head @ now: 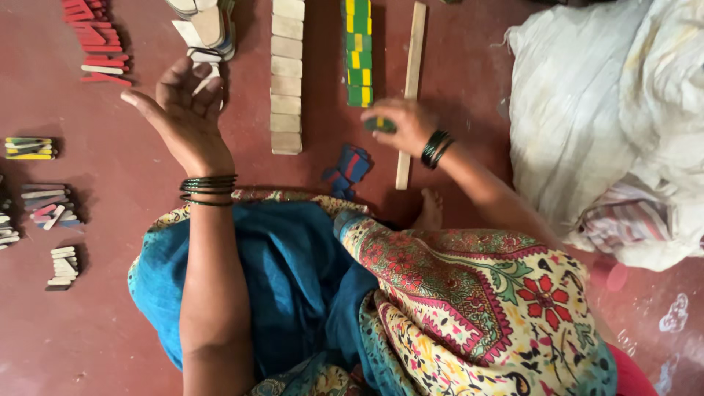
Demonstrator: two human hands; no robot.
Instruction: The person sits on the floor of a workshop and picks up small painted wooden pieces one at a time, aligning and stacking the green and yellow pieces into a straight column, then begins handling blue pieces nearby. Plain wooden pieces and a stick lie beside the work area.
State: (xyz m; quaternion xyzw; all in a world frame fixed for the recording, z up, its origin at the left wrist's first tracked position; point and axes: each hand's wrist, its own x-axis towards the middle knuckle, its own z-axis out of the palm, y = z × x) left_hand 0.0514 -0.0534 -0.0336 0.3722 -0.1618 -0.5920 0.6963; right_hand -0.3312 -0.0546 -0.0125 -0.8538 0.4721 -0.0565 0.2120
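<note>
green piece half-hidden under right hand

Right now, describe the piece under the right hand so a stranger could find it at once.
Start at the long bare wooden slat lying on the red floor. Just left of it runs a green-and-yellow row of blocks. At that row's near end, the right hand covers a dark green piece, the only one being touched.

Dull red floor, scuffed; white cloth bundles heaped at one side; soft even light.
</note>
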